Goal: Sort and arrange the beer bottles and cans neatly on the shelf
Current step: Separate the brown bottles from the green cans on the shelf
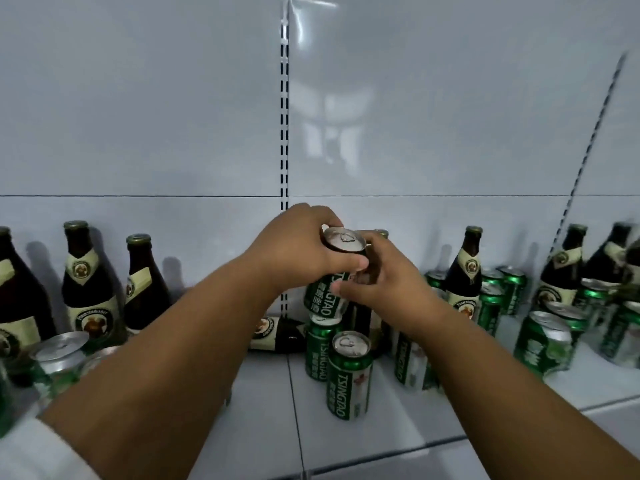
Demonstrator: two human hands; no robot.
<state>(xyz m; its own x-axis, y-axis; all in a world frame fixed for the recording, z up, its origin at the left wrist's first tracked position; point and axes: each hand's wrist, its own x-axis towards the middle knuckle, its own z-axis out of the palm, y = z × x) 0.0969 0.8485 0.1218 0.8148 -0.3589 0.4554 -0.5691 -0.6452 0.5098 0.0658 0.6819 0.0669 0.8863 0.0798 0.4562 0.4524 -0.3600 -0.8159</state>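
Head view: left hand [298,247] clasped from above around the upper rim of a green Tsingtao can [334,271], thumb across its front, grip clenched on it. Right hand [384,275] grasping the same can from the right side, fingers curled about its body. Held can raised and tilted, directly above two upright green cans [348,374] standing on the white shelf [263,427], the rear one just beneath it and possibly touching. Just left of the held can, a brown bottle lying on its side [277,334] at the back panel. Far left of the held can, three upright brown bottles [88,282] against the back panel, with silver-topped cans [60,358] in front. Right of the held can, another upright brown bottle [465,271] among several green cans [543,341]; further right, two more dark bottles [562,268], blurred.
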